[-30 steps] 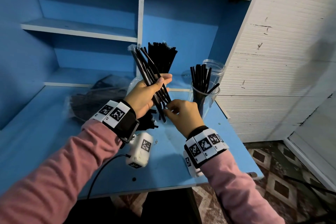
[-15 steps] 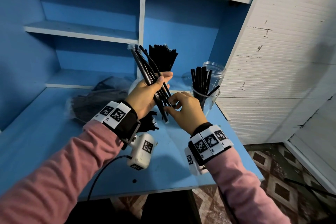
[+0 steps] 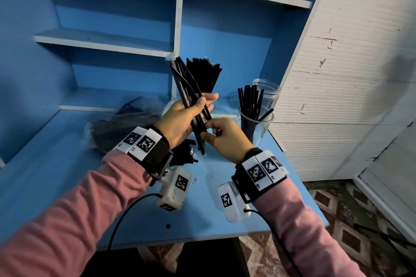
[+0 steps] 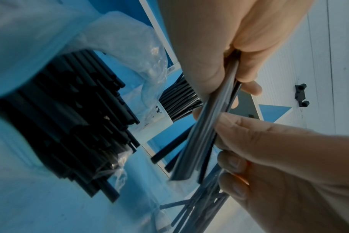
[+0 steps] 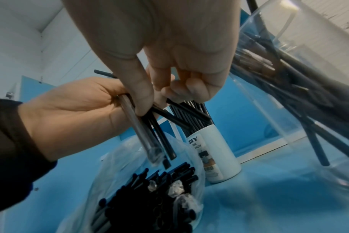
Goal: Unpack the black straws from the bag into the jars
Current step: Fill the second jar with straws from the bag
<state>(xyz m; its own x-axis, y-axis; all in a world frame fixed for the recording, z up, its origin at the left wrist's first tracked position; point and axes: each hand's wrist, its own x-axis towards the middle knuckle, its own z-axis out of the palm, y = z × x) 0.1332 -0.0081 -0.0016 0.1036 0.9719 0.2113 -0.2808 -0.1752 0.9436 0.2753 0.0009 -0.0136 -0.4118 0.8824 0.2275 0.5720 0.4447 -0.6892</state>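
Observation:
My left hand (image 3: 203, 103) grips a bundle of black straws (image 3: 186, 87), held upright and tilted above the blue table; part of it is in a clear sleeve. My right hand (image 3: 207, 129) pinches the bundle's lower part between thumb and fingers (image 5: 143, 100). In the left wrist view both hands meet on the bundle (image 4: 205, 126). A clear jar (image 3: 256, 123) with several black straws stands just right of the hands. Behind the hands a white labelled jar (image 5: 215, 151) stands packed with straws. The plastic bag (image 3: 117, 123) of straws lies on the table to the left.
A second clear jar (image 3: 267, 87) stands behind the first, against the white panel wall (image 3: 337, 74). Blue shelves (image 3: 101, 40) rise at the back. The table's front edge (image 3: 202, 238) is near, with tiled floor to the right. Cables hang from both wrist cameras.
My right hand has crept slightly up and left along the bundle's lower part. The left hand keeps its grip on the straws in about the same place.

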